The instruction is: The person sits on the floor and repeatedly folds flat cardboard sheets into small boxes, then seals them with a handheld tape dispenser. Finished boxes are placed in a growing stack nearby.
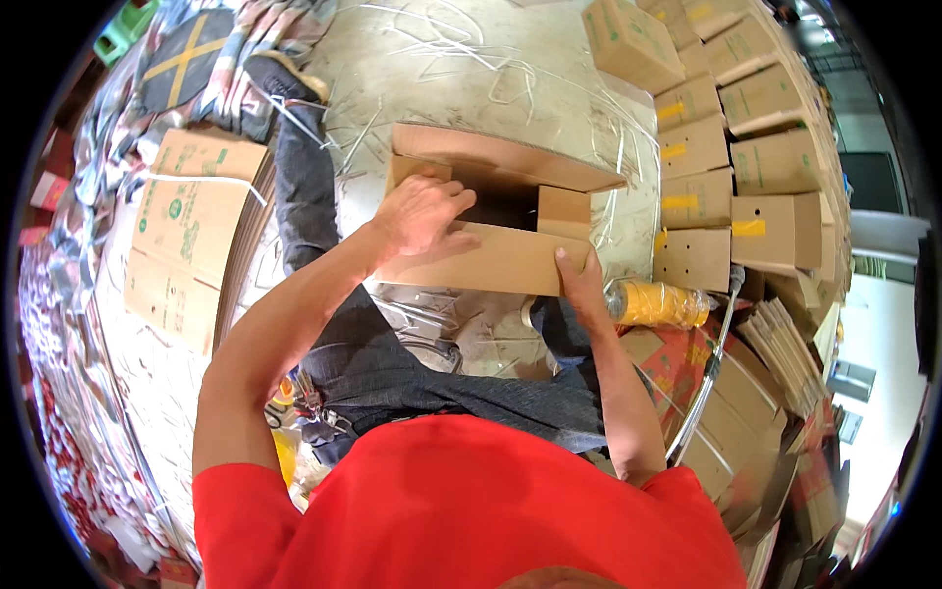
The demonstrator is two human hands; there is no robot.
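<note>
An open cardboard box (471, 257) stands between my legs, its long flaps folded outward and its inside dark. My left hand (424, 214) is at the box's left end, fingers curled over the short flap and the near edge. At the near right corner my right hand (582, 283) grips the cardboard, thumb on the near flap and the other fingers mostly hidden. The short right flap (564, 212) stands at the opening.
Flattened cartons (182, 236) lie stacked at left, tied with a white strap. Closed boxes (692, 147) form a wall at right. A yellow tape roll stack (659, 303) lies by my right forearm. White straps (471, 49) litter the floor.
</note>
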